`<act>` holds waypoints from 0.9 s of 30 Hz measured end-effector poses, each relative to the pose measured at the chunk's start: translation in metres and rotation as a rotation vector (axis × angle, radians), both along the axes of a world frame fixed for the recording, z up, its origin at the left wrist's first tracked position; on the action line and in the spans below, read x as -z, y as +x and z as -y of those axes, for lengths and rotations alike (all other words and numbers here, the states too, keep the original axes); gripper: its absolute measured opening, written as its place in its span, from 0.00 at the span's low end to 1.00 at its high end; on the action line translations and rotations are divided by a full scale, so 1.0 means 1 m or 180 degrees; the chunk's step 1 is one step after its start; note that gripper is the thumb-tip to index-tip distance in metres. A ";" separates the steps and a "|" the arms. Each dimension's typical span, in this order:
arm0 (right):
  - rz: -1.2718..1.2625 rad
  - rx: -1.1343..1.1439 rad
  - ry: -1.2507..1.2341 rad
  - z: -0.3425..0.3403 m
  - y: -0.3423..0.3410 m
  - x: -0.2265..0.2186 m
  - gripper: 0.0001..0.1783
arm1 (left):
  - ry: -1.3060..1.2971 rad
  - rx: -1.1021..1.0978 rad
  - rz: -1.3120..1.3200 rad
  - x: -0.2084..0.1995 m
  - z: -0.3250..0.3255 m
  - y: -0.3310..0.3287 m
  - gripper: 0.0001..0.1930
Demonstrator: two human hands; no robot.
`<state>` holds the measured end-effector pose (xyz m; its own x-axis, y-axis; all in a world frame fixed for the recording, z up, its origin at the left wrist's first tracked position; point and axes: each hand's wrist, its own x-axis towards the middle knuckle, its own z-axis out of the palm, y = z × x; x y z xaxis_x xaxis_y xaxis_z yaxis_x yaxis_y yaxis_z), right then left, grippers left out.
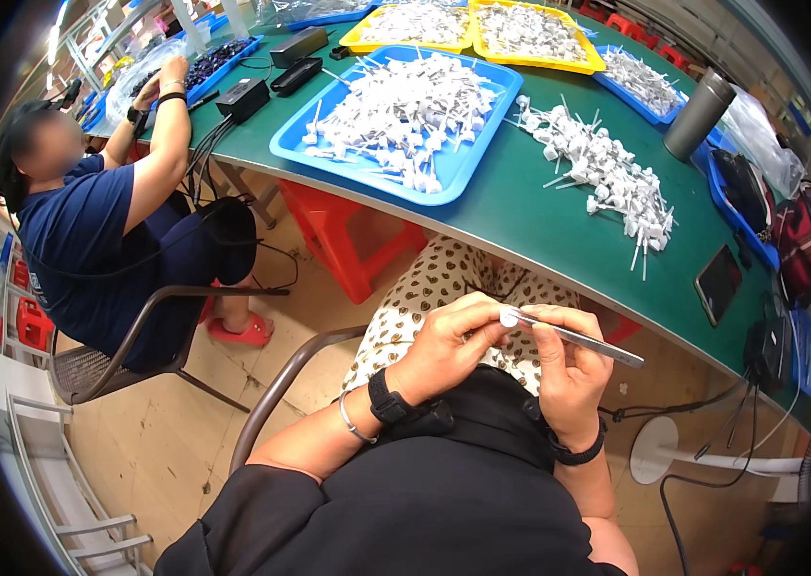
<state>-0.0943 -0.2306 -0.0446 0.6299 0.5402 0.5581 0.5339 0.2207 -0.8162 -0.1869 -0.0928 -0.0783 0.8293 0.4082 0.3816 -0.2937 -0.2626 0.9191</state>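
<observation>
Over my lap, my left hand [453, 341] pinches a small white plastic piece [508, 316] between thumb and fingers. My right hand [571, 363] is closed around a slim grey metal tool [607, 348], flat and knife-like. The tool's narrow end meets the white piece, and its thicker end sticks out to the right past my fingers. Whether that narrow end is a blade I cannot make out. Ahead, a loose pile of similar white plastic pieces [607, 173] with thin stems lies on the green table [521, 226]. More of them fill a blue tray [449, 189] to its left.
Yellow trays [594, 63] of white pieces stand farther back. A dark grey bottle [699, 113] and a phone [718, 285] are at the right. On the left a co-worker [98, 221] sits handling dark parts. A red stool [348, 240] is under the table; cables [674, 499] trail at lower right.
</observation>
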 end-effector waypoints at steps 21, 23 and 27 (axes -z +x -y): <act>0.0056 -0.0064 0.0036 -0.002 0.001 0.004 0.04 | -0.0120 0.0114 -0.0118 0.000 -0.001 -0.003 0.08; -0.0230 -0.0117 0.0071 -0.001 0.000 0.003 0.05 | -0.0143 0.0123 -0.0112 0.000 -0.001 -0.003 0.08; -0.0755 -0.0305 0.0171 -0.001 0.000 0.000 0.07 | -0.0119 0.0097 -0.0074 -0.003 0.000 -0.003 0.07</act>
